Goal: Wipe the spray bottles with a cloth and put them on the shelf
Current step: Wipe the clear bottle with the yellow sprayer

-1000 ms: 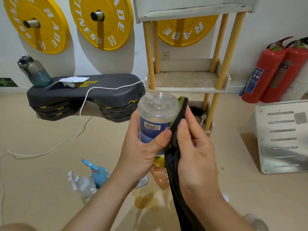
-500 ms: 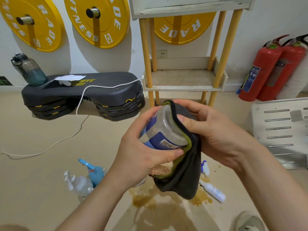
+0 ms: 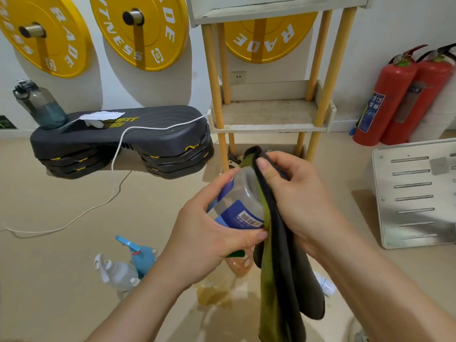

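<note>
My left hand [image 3: 209, 230] grips a clear spray bottle [image 3: 243, 201] with a blue label, tilted so its base points up and away from me. My right hand [image 3: 296, 193] holds a dark grey and green cloth [image 3: 278, 280] against the bottle's right side; the cloth hangs down below. On the floor lie a blue spray bottle [image 3: 140, 254], a clear spray bottle [image 3: 118, 272], an orange-tinted bottle [image 3: 240, 264] under my hands and a small white bottle [image 3: 325, 285]. The shelf [image 3: 269, 112] with yellow posts stands straight ahead.
A brownish puddle [image 3: 214, 296] spreads on the floor below my hands. A black step platform [image 3: 123, 141] with a water jug [image 3: 40, 104] and white cable [image 3: 116, 169] stands left. Two red fire extinguishers [image 3: 394, 95] stand right, a metal panel [image 3: 417, 193] lies near them.
The bottle went from base toward me to tilted on its side. My right hand moved the cloth over the base and now holds it along the bottle's right side, the cloth hanging longer.
</note>
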